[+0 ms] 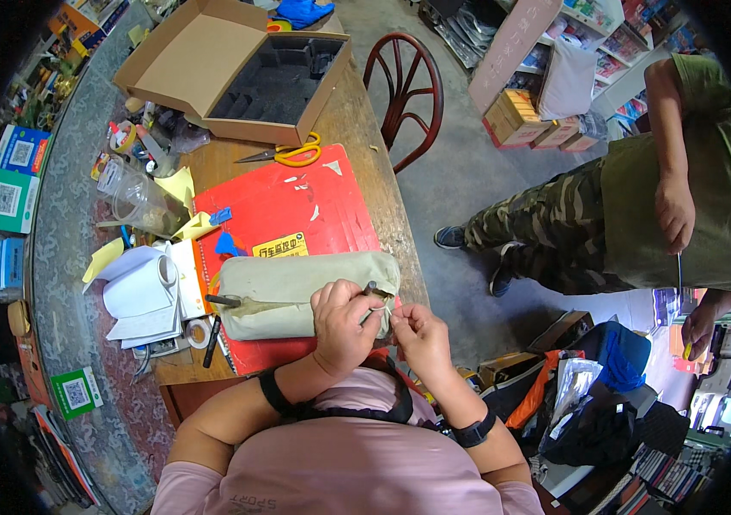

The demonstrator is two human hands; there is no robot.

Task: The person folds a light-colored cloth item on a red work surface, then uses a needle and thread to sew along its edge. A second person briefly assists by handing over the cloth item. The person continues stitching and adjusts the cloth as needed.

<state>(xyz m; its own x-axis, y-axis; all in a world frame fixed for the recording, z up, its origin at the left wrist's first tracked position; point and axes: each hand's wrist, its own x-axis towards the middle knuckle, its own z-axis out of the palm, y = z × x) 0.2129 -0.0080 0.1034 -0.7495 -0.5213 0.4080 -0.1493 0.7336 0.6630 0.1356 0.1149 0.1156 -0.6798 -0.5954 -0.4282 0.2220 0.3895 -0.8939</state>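
A long, padded bundle of grey-green canvas (275,273) lies crosswise in front of me. A lengthwise fold runs along its top. One short dark rod (223,300) sticks out near its left end, and another (371,288) shows near its right end. My left hand (344,324) is closed on the canvas beside the right-hand rod, thumb and fingers pinching the cloth edge. Just right of it, at the bundle's end, my right hand (422,339) has thumb and forefinger pressed together. Whatever is in that pinch is too small to make out.
Under the bundle is a red folder (331,206). Yellow-handled scissors (297,154) and an open cardboard box (275,133) with dark foam lie beyond. A plastic cup (144,204), papers (144,296) and a black marker (212,343) sit left. Another person (640,189) stands at right, near a chair (408,94).
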